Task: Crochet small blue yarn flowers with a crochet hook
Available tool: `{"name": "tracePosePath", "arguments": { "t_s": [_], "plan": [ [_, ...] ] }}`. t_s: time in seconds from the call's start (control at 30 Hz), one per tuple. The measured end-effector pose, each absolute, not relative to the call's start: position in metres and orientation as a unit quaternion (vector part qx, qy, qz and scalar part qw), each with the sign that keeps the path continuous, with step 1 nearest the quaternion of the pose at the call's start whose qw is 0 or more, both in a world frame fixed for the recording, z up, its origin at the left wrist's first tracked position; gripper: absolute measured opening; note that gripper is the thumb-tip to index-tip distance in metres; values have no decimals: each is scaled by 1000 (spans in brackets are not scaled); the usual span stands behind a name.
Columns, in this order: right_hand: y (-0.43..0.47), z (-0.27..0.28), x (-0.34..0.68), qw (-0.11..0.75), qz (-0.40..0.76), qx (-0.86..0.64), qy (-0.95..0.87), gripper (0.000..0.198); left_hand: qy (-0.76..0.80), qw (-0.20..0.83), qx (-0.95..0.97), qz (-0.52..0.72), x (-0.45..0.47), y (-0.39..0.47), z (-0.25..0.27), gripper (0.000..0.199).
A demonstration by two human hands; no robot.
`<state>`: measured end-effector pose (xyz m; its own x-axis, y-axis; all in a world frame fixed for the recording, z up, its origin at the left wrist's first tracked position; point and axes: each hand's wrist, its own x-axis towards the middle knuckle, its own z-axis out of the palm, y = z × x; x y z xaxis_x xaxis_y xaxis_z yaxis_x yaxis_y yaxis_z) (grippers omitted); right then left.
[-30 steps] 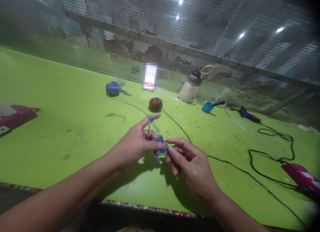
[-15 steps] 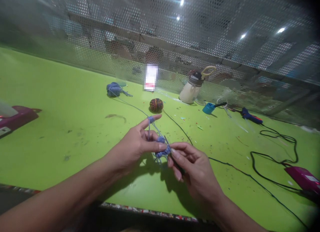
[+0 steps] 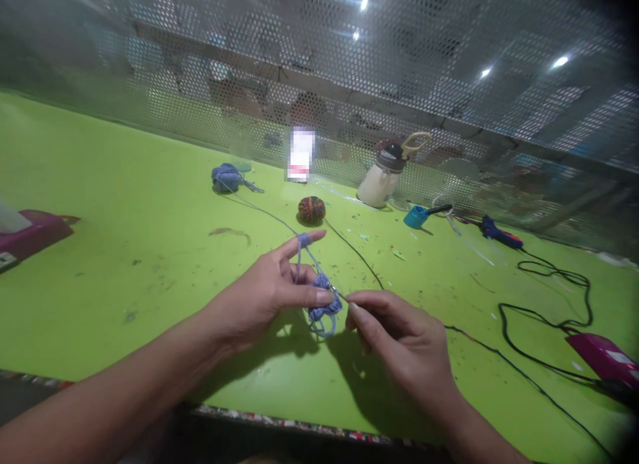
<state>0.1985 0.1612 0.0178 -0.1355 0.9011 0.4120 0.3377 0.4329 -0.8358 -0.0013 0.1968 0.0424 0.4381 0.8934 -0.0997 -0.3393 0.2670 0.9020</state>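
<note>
My left hand pinches blue yarnwork; right hand has backed off, fingertips closed on hook, still touching yarnwork.

Two hands; one blue yarn piece; one hook. From hands: two yarn balls, 11 and 12 o'clock; one bottle, 1; one blue container, 2.

Green Table, Blue Yarn

The table has dark specks. The little yarn piece is purply blue too. The round ball mixes dark strands with red and orange. The bottle is cream, its lid dark. The cup is bright blue. The grey wall is dotted.
</note>
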Motion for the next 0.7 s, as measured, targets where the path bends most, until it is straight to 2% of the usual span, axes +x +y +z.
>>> {"name": "tracePosePath", "arguments": {
  "t_s": [0.1, 0.27, 0.53, 0.7],
  "plan": [
    [161, 24, 203, 465, 184, -431, -751, 13, 322, 730, 437, 416, -2, 196, 45, 90],
    [162, 36, 208, 438, 112, -402, -796, 15, 328, 729, 437, 412, -3, 197, 45, 90],
    [167, 42, 224, 381, 78, -354, -851, 19, 322, 749, 429, 388, -3, 197, 44, 89],
    [167, 46, 228, 355, 108, -370, -852, 17, 311, 755, 424, 392, -4, 199, 41, 82]
  ]
}}
